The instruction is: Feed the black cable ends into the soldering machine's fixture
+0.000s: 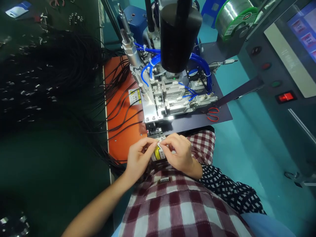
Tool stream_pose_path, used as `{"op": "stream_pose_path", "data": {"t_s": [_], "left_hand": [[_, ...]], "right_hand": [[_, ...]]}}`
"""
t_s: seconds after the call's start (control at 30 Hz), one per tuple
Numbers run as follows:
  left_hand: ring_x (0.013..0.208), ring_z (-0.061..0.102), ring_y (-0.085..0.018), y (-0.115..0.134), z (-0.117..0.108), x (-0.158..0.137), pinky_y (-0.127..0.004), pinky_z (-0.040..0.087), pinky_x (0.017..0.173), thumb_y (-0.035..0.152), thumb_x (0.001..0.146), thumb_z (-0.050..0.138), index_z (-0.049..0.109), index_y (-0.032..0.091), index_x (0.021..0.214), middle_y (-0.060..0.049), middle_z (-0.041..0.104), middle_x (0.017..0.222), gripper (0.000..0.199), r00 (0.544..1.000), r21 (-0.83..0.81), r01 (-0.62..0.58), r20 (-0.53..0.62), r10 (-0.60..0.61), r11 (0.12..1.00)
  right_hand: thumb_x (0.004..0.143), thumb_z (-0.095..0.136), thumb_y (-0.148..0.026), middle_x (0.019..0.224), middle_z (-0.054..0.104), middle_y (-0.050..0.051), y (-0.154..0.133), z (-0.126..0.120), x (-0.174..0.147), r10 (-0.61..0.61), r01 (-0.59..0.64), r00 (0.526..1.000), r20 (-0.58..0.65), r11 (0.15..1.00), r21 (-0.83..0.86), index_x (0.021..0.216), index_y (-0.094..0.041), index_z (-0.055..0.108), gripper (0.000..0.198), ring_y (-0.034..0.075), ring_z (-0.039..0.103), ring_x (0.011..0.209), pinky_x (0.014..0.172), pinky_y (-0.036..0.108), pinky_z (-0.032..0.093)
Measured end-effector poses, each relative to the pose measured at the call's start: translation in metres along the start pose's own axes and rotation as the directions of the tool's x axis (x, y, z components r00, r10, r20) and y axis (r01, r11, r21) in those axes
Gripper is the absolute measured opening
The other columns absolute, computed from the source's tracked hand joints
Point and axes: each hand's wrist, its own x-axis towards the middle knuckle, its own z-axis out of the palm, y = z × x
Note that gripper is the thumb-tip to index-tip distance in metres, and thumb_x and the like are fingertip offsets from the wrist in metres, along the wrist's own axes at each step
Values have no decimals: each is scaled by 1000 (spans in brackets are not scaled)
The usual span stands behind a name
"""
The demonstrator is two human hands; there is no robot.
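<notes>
My left hand [141, 155] and my right hand [178, 152] meet with pinched fingertips at the front of a soldering machine [170, 98]. Whatever lies between the fingertips is too small to make out. Just under them is a yellow and white label [159, 153] with an arrow on the machine's front end. Directly beyond the fingertips sits a small dark guide track [155, 131]. Black cables [128, 126] run from the left across an orange plate [118, 144] and end at the machine's left side.
A large heap of black cables [61, 72] with shiny metal ends lies on the dark green table [61, 171]. Red-handled pliers [212, 114] rest on the machine's base plate. A solder wire spool [235, 18] and a control panel [278, 65] with a lit red switch stand at the right.
</notes>
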Motion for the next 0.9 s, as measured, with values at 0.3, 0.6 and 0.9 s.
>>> {"op": "stream_pose_path", "data": {"t_s": [0.3, 0.6, 0.9], "left_hand": [[74, 64, -14, -4, 3, -3, -23, 53, 67, 28, 89, 60, 68, 18, 95, -2, 69, 83, 15, 998, 69, -45, -46, 49, 997], [66, 61, -11, -6, -8, 0, -21, 50, 63, 23, 93, 52, 69, 19, 98, 0, 67, 76, 18, 988, 212, -148, 78, 134, 966], [65, 63, -11, -5, -17, 3, -20, 51, 61, 21, 93, 52, 69, 19, 99, 0, 68, 74, 18, 950, 265, -299, 175, 260, 917]], "right_hand": [[83, 66, -27, 72, 63, 1, 0, 4, 9, 457, -519, 854, 247, 741, 425, 77, -17, 65, 12, 9, 49, 52, 48, 23, 38], [85, 61, -18, 84, 65, 2, 6, -26, 32, 206, -316, 891, 405, 921, 226, 79, -18, 67, 9, 11, 54, 66, 62, 25, 43], [73, 71, -26, 53, 50, -6, 29, -20, 45, 234, -846, 502, 832, 332, 417, 74, -14, 70, 13, 4, 32, 44, 41, 19, 22]]}}
